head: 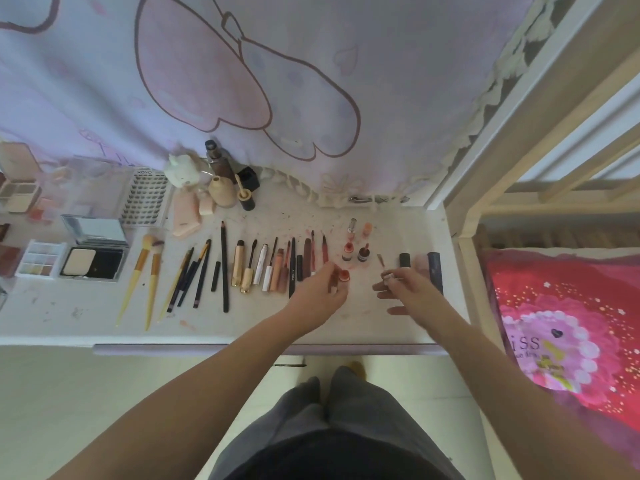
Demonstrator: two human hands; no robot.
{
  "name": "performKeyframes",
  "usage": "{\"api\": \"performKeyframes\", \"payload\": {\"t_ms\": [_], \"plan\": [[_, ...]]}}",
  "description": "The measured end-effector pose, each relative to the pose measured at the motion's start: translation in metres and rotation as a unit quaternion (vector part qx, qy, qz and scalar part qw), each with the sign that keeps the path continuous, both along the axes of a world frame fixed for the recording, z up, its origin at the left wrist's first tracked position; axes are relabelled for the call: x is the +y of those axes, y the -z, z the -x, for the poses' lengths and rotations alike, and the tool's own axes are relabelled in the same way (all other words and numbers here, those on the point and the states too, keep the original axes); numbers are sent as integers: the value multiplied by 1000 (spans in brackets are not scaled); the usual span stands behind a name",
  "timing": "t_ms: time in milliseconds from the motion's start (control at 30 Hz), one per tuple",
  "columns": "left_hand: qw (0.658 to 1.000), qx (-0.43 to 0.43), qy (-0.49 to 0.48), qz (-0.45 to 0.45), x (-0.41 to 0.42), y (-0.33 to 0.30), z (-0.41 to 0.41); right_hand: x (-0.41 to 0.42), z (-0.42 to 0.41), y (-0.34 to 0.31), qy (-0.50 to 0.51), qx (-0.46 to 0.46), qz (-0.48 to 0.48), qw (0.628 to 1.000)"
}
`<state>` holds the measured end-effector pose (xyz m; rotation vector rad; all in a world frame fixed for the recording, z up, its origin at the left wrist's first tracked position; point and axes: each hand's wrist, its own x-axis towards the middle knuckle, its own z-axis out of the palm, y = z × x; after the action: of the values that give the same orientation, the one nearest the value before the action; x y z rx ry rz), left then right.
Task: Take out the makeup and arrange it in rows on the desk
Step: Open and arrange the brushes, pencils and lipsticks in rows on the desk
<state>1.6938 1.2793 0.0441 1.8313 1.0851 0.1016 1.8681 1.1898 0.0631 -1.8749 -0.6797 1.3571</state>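
Many makeup sticks point(225, 268) lengthwise toward curtain point(311, 81)

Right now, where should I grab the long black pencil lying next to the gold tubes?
Pinch the black pencil near its middle from above, across its width. It lies flat, pointing away from you, with a gold tube close on its right and a short black stick on its left, so a thin fingertip grip fits best.

Brushes point(145, 271) left of pencils point(194, 271) on desk point(86, 317), bottles point(225, 181) behind.
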Motion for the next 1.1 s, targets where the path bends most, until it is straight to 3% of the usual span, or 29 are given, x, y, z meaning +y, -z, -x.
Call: {"api": "performKeyframes", "payload": {"t_ms": [133, 267, 500, 733, 867, 967, 1033, 1100], "plan": [[974, 55, -12, -220, -2, 16, -9, 5, 18, 29, 13, -124, -29, 992], [962, 85, -36, -257, 0, 22, -17, 19, 28, 43, -23, -245, -61, 967], [943, 137, -20, -304, 4, 32, -18, 29, 40, 49, -93, -312, -79, 942], [944, 128, -54, -299, -4, 23, -9, 22, 20, 34, -130, -304, -45, 943], [952, 32, -65, -299, -32, 5, 0, 22, -32, 11, -88, -301, -17, 949], [979, -26, 35, -198, -61, -5, -27, 34, -63, 2, -99, -304, 47, 946], [991, 8, 53, -122, -71, -4, -61, 45, -73, 2, -144, -330, 53, 931], [992, 53, 15, -112, -69, 1, -94, 57, -77, 4, -192, -360, 47, 912]]}}
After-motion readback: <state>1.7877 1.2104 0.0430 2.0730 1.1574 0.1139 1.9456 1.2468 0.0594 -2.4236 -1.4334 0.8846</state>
